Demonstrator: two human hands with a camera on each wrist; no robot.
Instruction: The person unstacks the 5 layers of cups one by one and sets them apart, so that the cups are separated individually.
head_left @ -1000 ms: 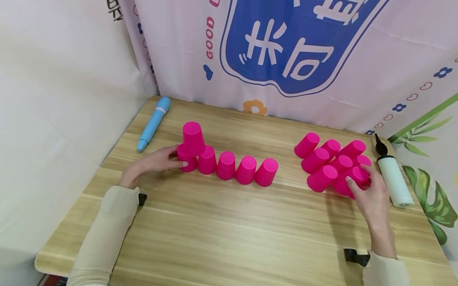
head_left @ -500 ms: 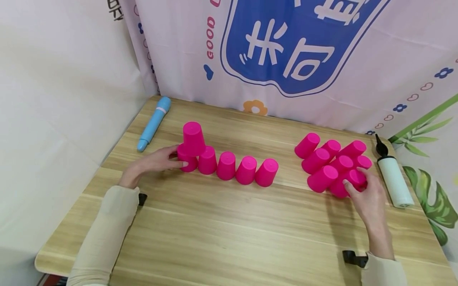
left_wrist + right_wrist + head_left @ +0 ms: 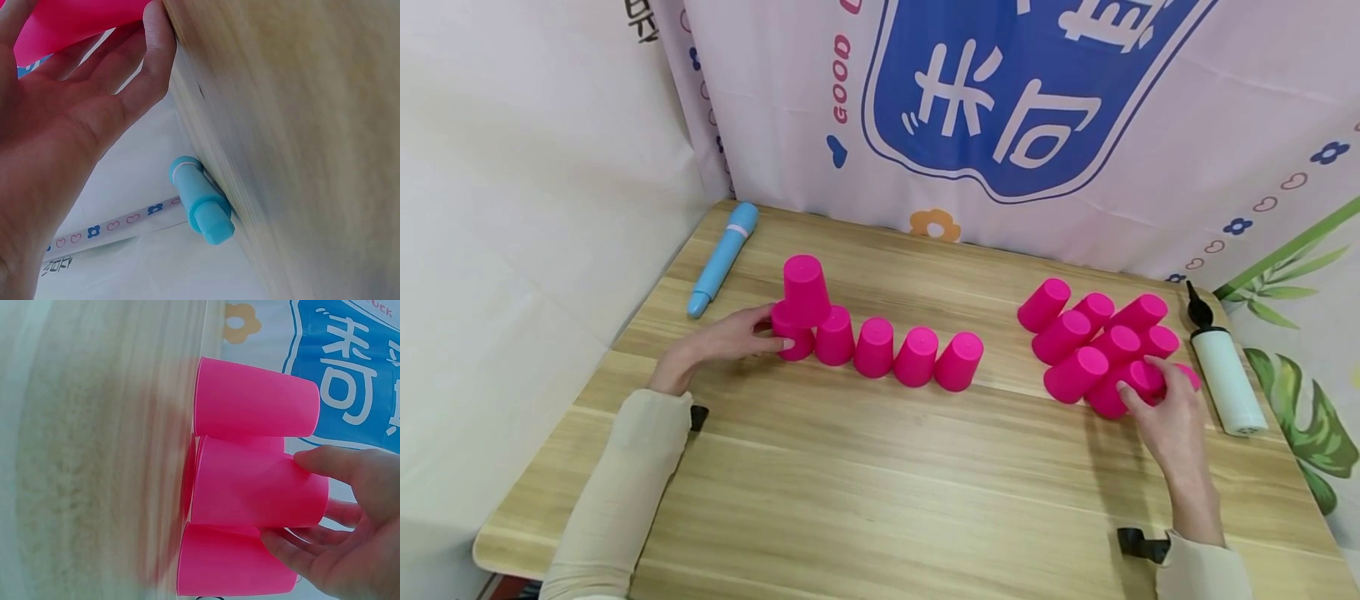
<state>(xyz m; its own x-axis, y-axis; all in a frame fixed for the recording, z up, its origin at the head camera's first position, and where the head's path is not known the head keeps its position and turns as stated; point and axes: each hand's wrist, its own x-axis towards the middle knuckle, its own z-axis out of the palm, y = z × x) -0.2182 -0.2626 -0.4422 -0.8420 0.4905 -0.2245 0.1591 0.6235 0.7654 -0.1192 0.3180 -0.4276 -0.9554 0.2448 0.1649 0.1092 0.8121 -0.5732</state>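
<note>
In the head view, my left hand (image 3: 726,336) holds the leftmost pink cup (image 3: 797,340) of a row, thumb in front, fingers partly hidden behind it. An upside-down pink cup (image 3: 806,292) stands on top, over that cup and its neighbour. My right hand (image 3: 1172,421) grips a pink cup (image 3: 259,484) at the near side of the right-hand cluster. Its thumb lies on one side, fingers on the other. Other pink cups stand close against it, one (image 3: 256,397) beside the thumb and one (image 3: 234,562) beside the fingers.
The row continues right with several upside-down cups (image 3: 916,357). Behind my right hand stand several more (image 3: 1063,336). A blue microphone-shaped stick (image 3: 722,260) lies at the wooden table's (image 3: 880,483) back left. A pale hand pump (image 3: 1227,379) lies at the right edge.
My right hand has shifted slightly left, and a cup now shows to the right of its fingers. The left hand and the row look the same.
</note>
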